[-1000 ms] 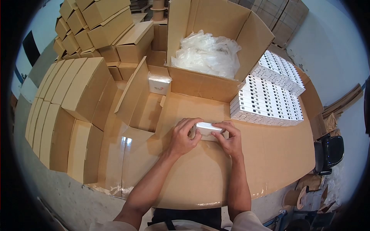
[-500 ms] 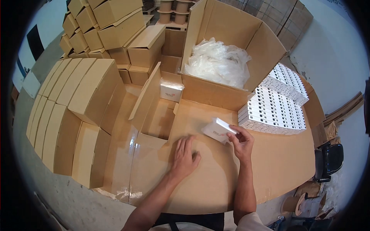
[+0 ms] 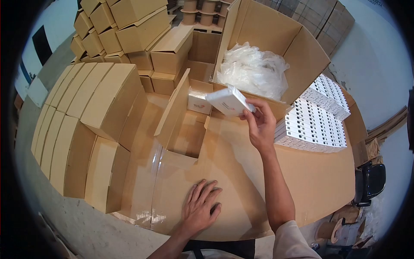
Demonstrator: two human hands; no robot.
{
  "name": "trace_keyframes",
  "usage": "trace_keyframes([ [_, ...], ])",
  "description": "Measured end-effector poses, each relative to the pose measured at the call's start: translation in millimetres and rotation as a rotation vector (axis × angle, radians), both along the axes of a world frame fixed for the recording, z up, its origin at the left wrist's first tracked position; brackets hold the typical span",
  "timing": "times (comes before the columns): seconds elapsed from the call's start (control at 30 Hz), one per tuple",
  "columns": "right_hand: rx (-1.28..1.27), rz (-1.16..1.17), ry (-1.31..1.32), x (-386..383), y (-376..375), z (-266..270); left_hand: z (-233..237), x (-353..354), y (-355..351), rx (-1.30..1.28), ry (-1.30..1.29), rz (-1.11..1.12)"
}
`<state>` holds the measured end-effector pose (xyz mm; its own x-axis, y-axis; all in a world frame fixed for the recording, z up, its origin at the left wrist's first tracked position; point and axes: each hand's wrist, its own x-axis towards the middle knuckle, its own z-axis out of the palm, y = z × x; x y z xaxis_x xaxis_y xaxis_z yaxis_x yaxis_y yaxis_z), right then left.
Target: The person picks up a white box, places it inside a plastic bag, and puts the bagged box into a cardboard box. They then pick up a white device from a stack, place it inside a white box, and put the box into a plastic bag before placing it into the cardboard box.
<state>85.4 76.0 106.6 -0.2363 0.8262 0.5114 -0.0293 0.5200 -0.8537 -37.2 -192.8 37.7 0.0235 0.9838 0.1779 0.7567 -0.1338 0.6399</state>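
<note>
My right hand (image 3: 261, 123) grips a flat white box (image 3: 229, 101) with small print by its right end, holding it up in front of the large carton. Just left of that box stands an open brown carton (image 3: 186, 134) with its long flap raised. Inside its far end sits white boxed stock (image 3: 199, 102) in clear wrap. My left hand (image 3: 202, 206) lies on the cardboard-covered table (image 3: 241, 190), fingers spread, holding nothing.
A large carton (image 3: 258, 36) holds crumpled clear plastic bags (image 3: 254, 69). Stacked white boxes (image 3: 312, 127) stand at the right. Brown cartons (image 3: 103, 95) line the left side, with more piled behind. A black chair (image 3: 371, 183) is at the far right.
My right hand has lifted the white box up and left, towards the open brown carton. My left hand has moved down nearer the table's front edge, fingers more spread. The view has shifted slightly.
</note>
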Motion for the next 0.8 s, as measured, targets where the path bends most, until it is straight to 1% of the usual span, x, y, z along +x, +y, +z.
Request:
trace_keyframes([
  [0.13,0.017,0.064,0.103,-29,9,3,3,0,3,-0.001,0.011,-0.006],
  [0.43,-0.012,0.125,0.047,-56,23,-8,1,1,4,-0.005,0.02,-0.014],
  [0.57,0.06,0.124,-0.141,-57,29,-9,-7,0,4,0.015,0.004,-0.02],
  [0.73,0.195,0.078,-0.404,-63,22,14,-3,-1,5,0.026,-0.013,-0.012],
  [0.8,0.239,0.063,-0.422,-65,24,16,-3,-1,5,0.026,-0.026,-0.014],
])
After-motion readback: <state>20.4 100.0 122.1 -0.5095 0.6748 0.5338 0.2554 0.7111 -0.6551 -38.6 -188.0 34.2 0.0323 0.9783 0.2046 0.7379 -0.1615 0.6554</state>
